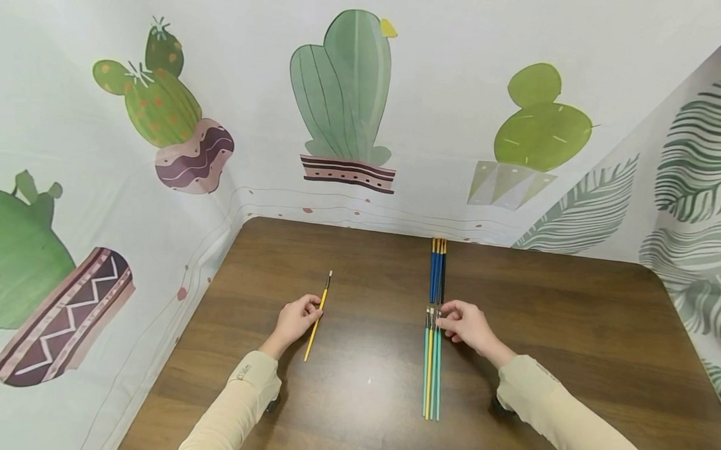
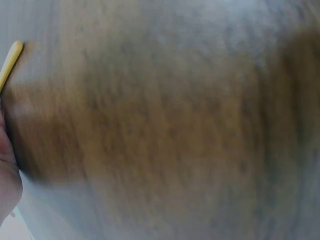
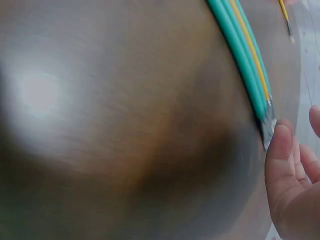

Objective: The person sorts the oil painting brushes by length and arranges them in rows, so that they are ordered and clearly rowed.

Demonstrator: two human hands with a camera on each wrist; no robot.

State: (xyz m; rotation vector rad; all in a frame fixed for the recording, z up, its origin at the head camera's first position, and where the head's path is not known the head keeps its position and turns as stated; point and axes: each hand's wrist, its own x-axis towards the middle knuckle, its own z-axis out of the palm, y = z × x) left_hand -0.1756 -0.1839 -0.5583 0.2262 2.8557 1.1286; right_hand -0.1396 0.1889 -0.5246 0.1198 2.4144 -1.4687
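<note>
My left hand (image 1: pixel 295 321) pinches a yellow paintbrush (image 1: pixel 311 342) near its middle, at the left of the table; its bristle end points away from me. In the left wrist view only the end of the yellow handle (image 2: pixel 11 62) shows, at the left edge. Teal paintbrushes (image 1: pixel 438 380) and another yellow paintbrush (image 1: pixel 429 380) lie side by side, bristles pointing away. At their bristle ends is my right hand (image 1: pixel 469 327), thumb tip right by the brush heads (image 3: pixel 268 131) in the right wrist view, with thumb and forefinger apart.
Several dark blue paintbrushes (image 1: pixel 435 274) and a black-handled one (image 1: pixel 443 274) lie in a row behind the teal ones, tips near the table's back edge. The brown wooden table (image 1: pixel 542 304) meets a cloth (image 1: pixel 443 89) printed with cacti and leaves at the back and sides.
</note>
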